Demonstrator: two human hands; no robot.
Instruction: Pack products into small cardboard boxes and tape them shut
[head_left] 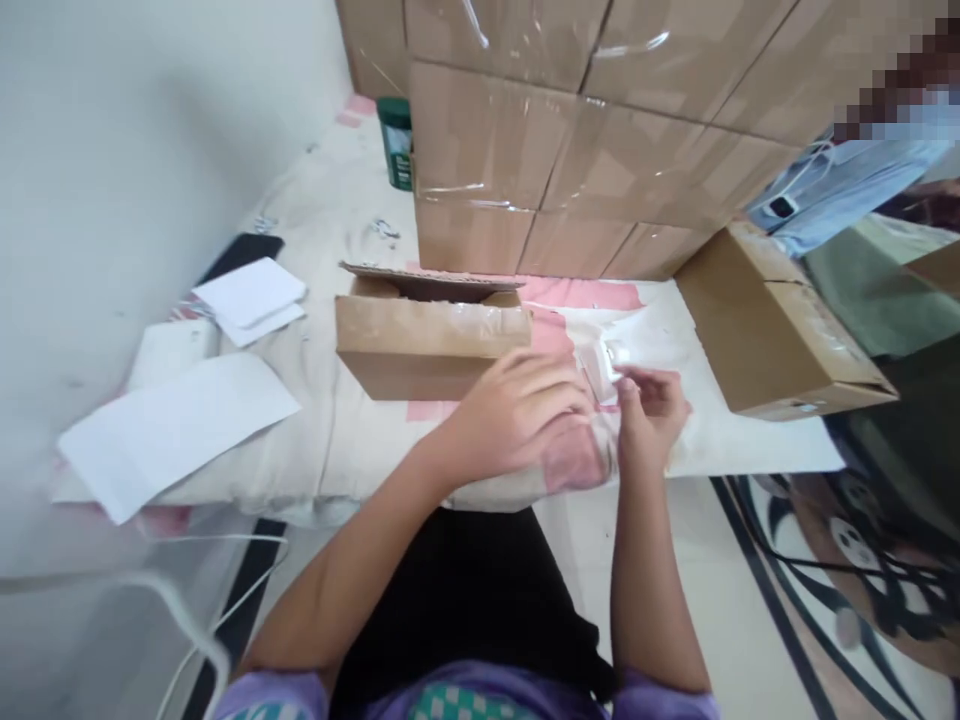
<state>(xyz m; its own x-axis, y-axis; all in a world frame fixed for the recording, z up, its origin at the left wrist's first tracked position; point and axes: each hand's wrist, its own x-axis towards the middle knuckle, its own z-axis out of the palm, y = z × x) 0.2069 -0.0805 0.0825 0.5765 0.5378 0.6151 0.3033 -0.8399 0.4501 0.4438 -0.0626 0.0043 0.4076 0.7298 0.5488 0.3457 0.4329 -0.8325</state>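
Note:
A small white item (598, 368), glossy and partly see-through like a little packet or case, is at the front of the cloth-covered surface; blur hides its exact kind. My right hand (651, 402) pinches its right edge between thumb and fingers. From the other side, my left hand (521, 402) reaches toward it palm down, fingers stretched out and slightly bent, their tips close to the item; whether they touch it I cannot tell. Just behind my left hand stands a brown cardboard box (420, 345) with its top flap up; its inside is mostly hidden.
Taped cardboard boxes (487, 150) form a wall at the back, a green canister (396, 143) beside them. Another carton (780, 330) sits right. White papers (180, 425), a white box (174, 352) and a dark phone-like slab (244, 255) lie left. Another person's clothing (847, 190) shows far right.

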